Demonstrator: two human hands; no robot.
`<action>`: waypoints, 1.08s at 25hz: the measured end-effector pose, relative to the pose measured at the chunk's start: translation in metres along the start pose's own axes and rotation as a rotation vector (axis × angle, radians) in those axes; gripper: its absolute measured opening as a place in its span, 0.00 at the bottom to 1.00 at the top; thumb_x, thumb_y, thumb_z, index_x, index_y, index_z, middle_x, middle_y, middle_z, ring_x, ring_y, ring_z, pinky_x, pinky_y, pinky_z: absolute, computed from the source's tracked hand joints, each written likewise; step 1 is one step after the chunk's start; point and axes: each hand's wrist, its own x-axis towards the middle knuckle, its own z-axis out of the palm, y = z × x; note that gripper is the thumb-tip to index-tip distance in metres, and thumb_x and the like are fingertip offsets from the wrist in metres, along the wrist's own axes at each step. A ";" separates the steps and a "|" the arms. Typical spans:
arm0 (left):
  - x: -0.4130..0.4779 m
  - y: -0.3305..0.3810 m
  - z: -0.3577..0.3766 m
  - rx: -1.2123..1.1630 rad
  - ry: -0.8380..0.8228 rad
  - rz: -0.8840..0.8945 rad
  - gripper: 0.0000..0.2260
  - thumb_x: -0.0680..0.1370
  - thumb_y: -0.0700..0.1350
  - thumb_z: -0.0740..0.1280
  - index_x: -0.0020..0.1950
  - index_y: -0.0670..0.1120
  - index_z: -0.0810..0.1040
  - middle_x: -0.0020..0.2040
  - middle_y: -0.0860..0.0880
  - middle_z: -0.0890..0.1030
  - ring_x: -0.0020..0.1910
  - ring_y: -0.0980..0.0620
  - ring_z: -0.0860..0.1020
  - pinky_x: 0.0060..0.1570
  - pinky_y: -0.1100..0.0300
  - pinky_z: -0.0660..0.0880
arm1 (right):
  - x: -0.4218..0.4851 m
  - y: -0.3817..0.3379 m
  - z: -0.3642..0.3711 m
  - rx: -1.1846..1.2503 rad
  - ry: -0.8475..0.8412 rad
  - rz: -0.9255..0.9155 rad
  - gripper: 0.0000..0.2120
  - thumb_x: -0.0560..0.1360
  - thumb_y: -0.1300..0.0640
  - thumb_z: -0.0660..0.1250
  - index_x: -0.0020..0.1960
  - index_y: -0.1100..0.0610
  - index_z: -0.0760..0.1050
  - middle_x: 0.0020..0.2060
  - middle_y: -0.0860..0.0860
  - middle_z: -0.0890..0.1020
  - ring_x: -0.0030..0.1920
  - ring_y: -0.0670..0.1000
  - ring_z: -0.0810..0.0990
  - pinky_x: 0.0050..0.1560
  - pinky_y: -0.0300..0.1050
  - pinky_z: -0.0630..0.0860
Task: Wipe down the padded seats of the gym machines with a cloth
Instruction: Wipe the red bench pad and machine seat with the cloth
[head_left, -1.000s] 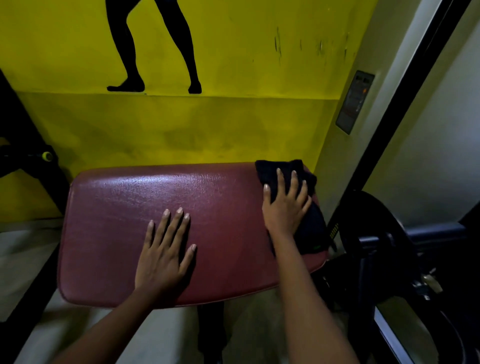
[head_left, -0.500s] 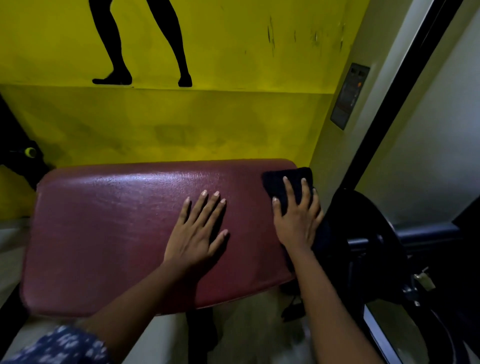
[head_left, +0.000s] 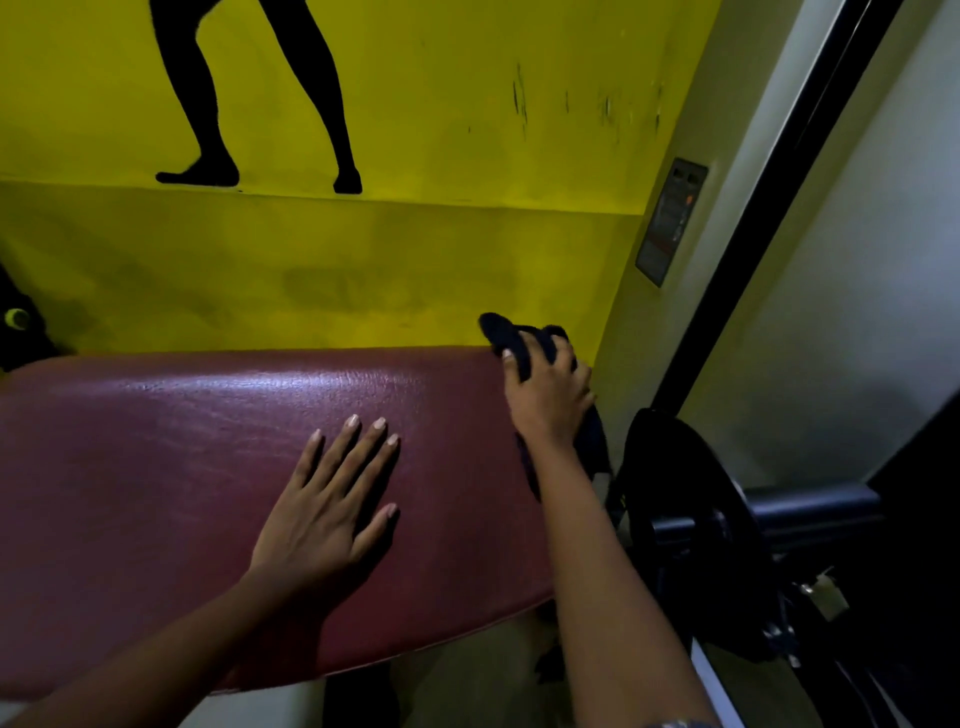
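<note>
My left hand (head_left: 332, 519) lies flat on the maroon padded seat (head_left: 156, 467), a little right of its middle, with the fingers straight and slightly spread. At the seat's far right corner my right hand (head_left: 548, 400) curls its fingers round the dark cloth (head_left: 506, 338), which bunches above the far edge and trails down the right side. Further right stands a black weight plate (head_left: 691, 519).

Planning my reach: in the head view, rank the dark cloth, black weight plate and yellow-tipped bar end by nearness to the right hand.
1. dark cloth, gripped in the right hand itself.
2. black weight plate, just to its right.
3. yellow-tipped bar end, at the far left edge.
</note>
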 end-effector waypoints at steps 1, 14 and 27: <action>0.001 0.000 0.000 0.001 -0.007 0.002 0.28 0.80 0.58 0.48 0.76 0.45 0.60 0.77 0.47 0.59 0.77 0.46 0.53 0.73 0.44 0.52 | 0.004 0.007 -0.004 0.084 -0.036 0.059 0.24 0.79 0.39 0.52 0.73 0.43 0.59 0.72 0.53 0.62 0.69 0.61 0.62 0.64 0.58 0.62; 0.002 0.003 0.002 -0.011 -0.004 -0.021 0.29 0.77 0.57 0.52 0.76 0.46 0.59 0.77 0.46 0.58 0.77 0.46 0.52 0.73 0.42 0.51 | -0.072 0.077 -0.002 0.444 -0.193 0.075 0.37 0.71 0.29 0.51 0.76 0.43 0.50 0.72 0.52 0.66 0.69 0.57 0.68 0.64 0.56 0.70; 0.000 0.001 0.004 -0.061 0.018 -0.028 0.29 0.78 0.57 0.52 0.77 0.46 0.58 0.77 0.47 0.57 0.77 0.47 0.51 0.74 0.43 0.49 | -0.119 0.087 0.011 0.569 -0.039 0.308 0.31 0.75 0.37 0.57 0.74 0.49 0.59 0.70 0.52 0.69 0.68 0.57 0.69 0.66 0.55 0.68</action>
